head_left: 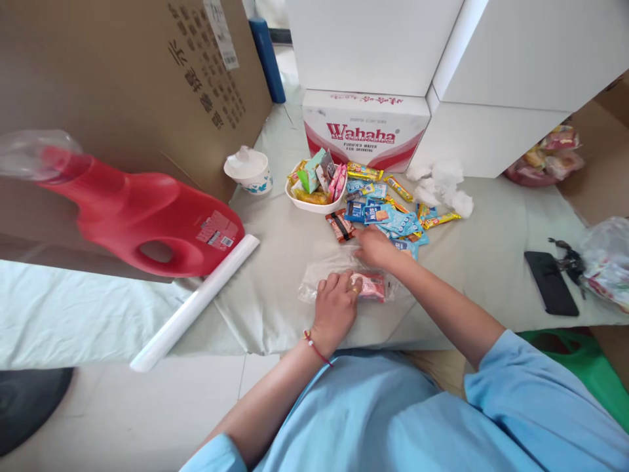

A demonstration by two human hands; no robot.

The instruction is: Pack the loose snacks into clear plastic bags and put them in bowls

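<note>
Your left hand (337,298) lies over a clear plastic bag (309,278) and pink packet (374,288) on the desk (275,314); your right hand (376,248) reaches beside a brown packet (339,225). I can't tell whether either hand's fingers grip anything. Ahead of you, the carton (366,134) reads "Wahaha® Purified Water for Drinking"; the cardboard box (142,85) reads "温馨提示".
</note>
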